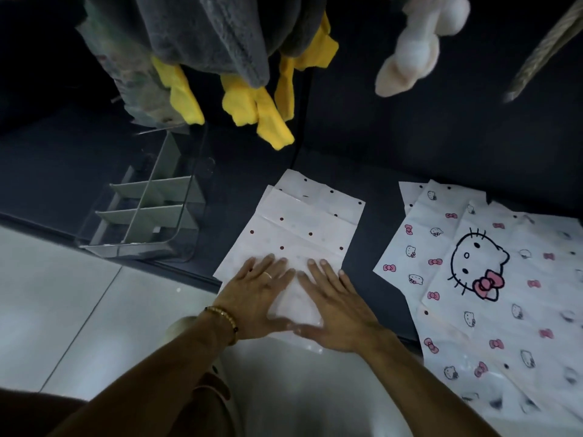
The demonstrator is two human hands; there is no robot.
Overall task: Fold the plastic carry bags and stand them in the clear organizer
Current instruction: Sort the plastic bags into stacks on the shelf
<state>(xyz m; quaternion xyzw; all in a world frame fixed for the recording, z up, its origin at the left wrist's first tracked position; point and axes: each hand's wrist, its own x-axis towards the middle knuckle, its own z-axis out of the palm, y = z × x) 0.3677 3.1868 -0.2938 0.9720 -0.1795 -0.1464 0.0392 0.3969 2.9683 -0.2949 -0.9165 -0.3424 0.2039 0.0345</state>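
Note:
A white plastic carry bag with dark dots [299, 225] lies flat on the dark surface, its near end hanging over the edge. My left hand [258, 291] and my right hand [337, 304] press flat on its near part, fingers straight and spread, thumbs nearly meeting. The clear organizer [148, 209] with grey dividers stands to the left of the bag, its compartments holding nothing. To the right lies a pile of white bags with cat faces and pink bows [492, 279], overlapping one another.
Grey and yellow cloths [252, 89] and a white plush toy [416, 42] hang above the back of the dark surface [410, 137]. A pale tiled floor [63, 310] lies below the near edge. A rope [542, 52] hangs at top right.

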